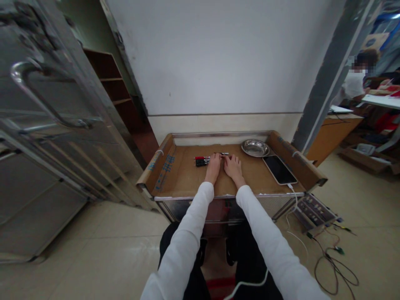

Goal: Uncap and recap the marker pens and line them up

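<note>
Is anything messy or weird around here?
Yes, a little. Dark cables lie in loose loops on the floor at the right, looking tangled. A white cord runs from the phone over the table's edge, so it looks untidy. I see no spill.

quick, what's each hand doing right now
Left hand: at the pens; open or closed, can't tell.
Right hand: close beside it; grip can't be told.
</note>
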The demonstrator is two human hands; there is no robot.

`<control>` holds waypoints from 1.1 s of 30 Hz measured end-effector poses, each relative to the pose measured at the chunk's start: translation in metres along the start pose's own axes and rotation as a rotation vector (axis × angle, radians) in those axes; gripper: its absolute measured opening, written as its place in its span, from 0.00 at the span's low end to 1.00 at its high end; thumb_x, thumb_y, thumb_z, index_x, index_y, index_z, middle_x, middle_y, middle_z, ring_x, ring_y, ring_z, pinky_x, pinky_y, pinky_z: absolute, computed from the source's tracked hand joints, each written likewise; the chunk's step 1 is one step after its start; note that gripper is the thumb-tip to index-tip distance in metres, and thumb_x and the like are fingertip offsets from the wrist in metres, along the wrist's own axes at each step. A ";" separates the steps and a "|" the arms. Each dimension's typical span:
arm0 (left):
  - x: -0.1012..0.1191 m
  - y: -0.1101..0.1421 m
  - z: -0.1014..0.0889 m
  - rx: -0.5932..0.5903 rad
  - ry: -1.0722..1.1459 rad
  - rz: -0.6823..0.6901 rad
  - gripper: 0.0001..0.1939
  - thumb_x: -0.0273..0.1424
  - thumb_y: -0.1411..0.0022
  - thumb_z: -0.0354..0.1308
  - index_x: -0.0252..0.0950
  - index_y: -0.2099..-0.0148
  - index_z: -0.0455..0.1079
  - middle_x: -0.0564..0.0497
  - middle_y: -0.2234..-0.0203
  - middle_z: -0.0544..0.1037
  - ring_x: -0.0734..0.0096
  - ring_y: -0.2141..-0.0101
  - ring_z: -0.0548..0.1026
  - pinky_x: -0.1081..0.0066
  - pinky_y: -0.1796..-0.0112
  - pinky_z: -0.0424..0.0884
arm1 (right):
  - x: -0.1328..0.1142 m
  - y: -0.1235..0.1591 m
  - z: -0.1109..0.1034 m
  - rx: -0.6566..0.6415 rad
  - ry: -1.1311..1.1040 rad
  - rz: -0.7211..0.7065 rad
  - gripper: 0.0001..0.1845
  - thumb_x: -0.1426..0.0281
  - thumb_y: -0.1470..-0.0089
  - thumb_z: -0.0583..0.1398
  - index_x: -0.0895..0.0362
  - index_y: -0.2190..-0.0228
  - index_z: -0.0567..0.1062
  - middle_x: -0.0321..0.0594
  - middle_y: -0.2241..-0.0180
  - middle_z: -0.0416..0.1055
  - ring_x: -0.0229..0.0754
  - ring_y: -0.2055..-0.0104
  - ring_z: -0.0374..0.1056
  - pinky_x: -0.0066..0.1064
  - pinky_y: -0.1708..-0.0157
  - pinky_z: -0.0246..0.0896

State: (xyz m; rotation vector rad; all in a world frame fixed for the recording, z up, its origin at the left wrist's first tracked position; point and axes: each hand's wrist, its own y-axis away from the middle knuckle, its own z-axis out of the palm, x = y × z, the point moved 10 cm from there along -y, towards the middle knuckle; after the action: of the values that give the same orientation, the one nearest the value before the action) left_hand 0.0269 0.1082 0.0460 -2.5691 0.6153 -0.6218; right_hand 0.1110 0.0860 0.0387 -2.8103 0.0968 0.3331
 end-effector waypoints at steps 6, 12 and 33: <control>-0.001 0.005 -0.010 -0.014 0.026 -0.082 0.10 0.25 0.32 0.44 0.34 0.53 0.63 0.44 0.58 0.74 0.67 0.56 0.72 0.69 0.55 0.67 | 0.007 -0.004 0.004 0.070 -0.010 -0.023 0.14 0.71 0.40 0.48 0.59 0.57 0.71 0.51 0.54 0.66 0.48 0.52 0.59 0.36 0.55 0.53; -0.002 0.005 -0.007 -0.082 0.045 -0.134 0.12 0.25 0.32 0.43 0.33 0.51 0.64 0.41 0.58 0.76 0.67 0.57 0.74 0.70 0.57 0.68 | 0.008 -0.005 0.000 0.116 -0.027 -0.029 0.14 0.71 0.38 0.48 0.60 0.57 0.71 0.50 0.56 0.68 0.46 0.54 0.60 0.34 0.56 0.53; 0.003 0.006 -0.011 -0.047 0.277 -0.064 0.13 0.20 0.35 0.42 0.35 0.54 0.65 0.44 0.57 0.73 0.67 0.54 0.70 0.64 0.50 0.66 | 0.002 -0.004 -0.006 0.123 -0.028 -0.077 0.15 0.75 0.38 0.49 0.57 0.55 0.72 0.46 0.58 0.72 0.43 0.56 0.64 0.31 0.57 0.52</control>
State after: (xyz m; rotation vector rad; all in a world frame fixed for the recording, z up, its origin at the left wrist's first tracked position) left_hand 0.0222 0.0985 0.0530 -2.5752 0.6441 -1.0071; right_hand 0.1149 0.0883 0.0446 -2.6782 0.0020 0.3368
